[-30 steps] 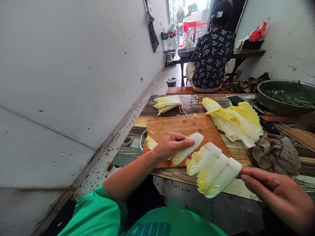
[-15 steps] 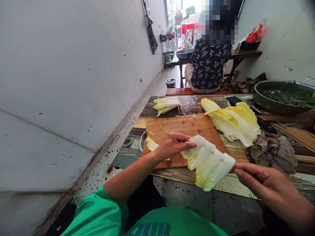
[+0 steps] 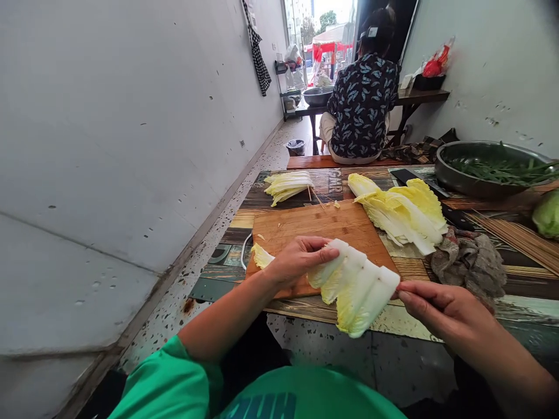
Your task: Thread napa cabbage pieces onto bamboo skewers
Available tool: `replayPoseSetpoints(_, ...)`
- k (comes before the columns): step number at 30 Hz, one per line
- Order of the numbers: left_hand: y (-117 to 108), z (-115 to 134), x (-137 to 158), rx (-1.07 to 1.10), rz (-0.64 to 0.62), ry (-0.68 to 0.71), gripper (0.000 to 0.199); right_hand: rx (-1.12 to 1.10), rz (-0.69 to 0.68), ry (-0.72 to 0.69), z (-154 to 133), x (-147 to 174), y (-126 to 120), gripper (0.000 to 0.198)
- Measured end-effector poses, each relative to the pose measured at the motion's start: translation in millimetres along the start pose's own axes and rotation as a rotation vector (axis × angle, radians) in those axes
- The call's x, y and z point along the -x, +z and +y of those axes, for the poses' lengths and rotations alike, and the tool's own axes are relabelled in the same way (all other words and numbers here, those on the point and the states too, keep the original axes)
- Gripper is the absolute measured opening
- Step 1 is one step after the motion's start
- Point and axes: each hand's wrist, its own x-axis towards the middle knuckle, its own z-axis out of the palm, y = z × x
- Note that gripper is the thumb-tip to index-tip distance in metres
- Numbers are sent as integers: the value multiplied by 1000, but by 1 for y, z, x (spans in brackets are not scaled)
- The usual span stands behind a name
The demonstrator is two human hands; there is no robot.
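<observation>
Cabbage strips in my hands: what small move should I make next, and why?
Perhaps nudge the end strip into line with your left hand, while your right hand holds still. Your left pinches that strip, your right is at the cabbage row's other end, and its white edges look stepped.

A pale wall (image 3: 109, 145) stands left of the left hand (image 3: 297, 259). Speckled floor (image 3: 174, 302) lies below it, a bright opening (image 3: 321, 14) far beyond.
</observation>
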Motion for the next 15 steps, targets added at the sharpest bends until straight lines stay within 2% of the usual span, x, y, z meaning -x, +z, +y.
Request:
replayPoseSetpoints(2,-3,2,1,-38,-24,-20,45,35,33,-33,3,-2,2,46)
replayPoseSetpoints(7,-17,7,5,-36,124,-10,47,263,176,-168,16,-3,9,33)
replayPoseSetpoints(10,-28,11,10,30,154,-14,49,316,268,-259,14,-7,12,27)
replayPoseSetpoints(13,-42,17,20,89,226,129,51,356,346,-340,-8,-20,12,25)
replayPoseSetpoints(15,-55,18,29,95,404,316,51,357,348,-367,-32,-38,10,25)
